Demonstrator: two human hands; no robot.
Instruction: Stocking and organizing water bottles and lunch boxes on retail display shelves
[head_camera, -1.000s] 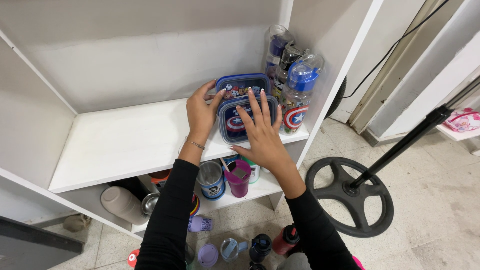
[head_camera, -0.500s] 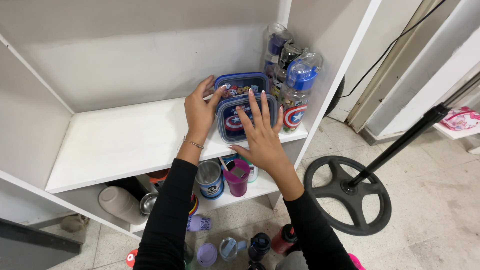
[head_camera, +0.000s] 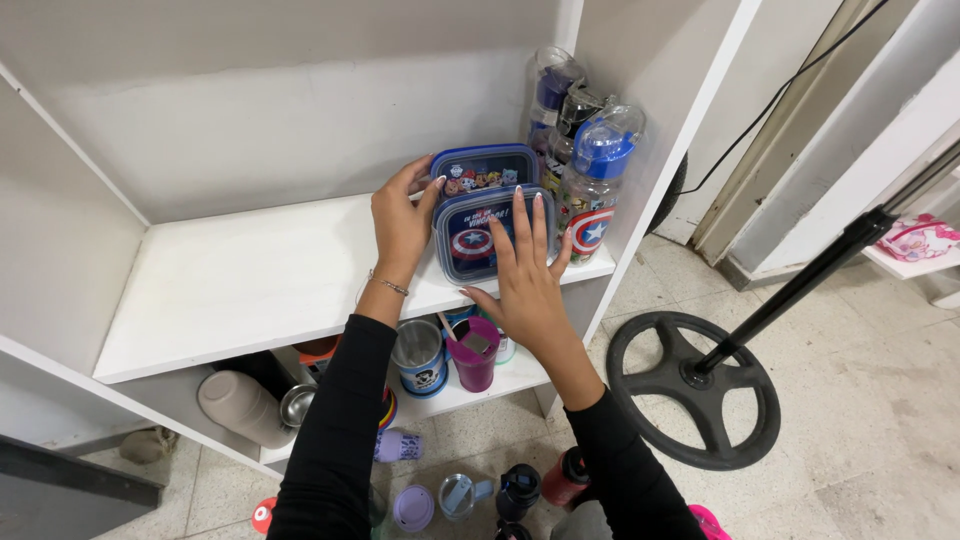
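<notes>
Two blue-lidded lunch boxes stand on the white shelf (head_camera: 230, 290), tilted up on edge. The front box (head_camera: 472, 235) has a shield picture and the rear box (head_camera: 482, 166) has cartoon figures. My left hand (head_camera: 401, 218) grips the left edge of the boxes. My right hand (head_camera: 525, 268) lies flat, fingers spread, against the front box's lid. Right beside them a clear bottle with a blue cap (head_camera: 595, 180) stands, with two more bottles (head_camera: 558, 100) behind it.
The lower shelf holds a tin cup (head_camera: 420, 358), a magenta cup (head_camera: 474, 353) and a beige flask (head_camera: 240, 408). Several bottles and lids lie on the tiled floor (head_camera: 880, 400). A black round stand base (head_camera: 690, 385) sits on the right.
Both hands and the boxes stay in nearly the same place; the boxes have been nudged slightly back and right toward the bottles.
</notes>
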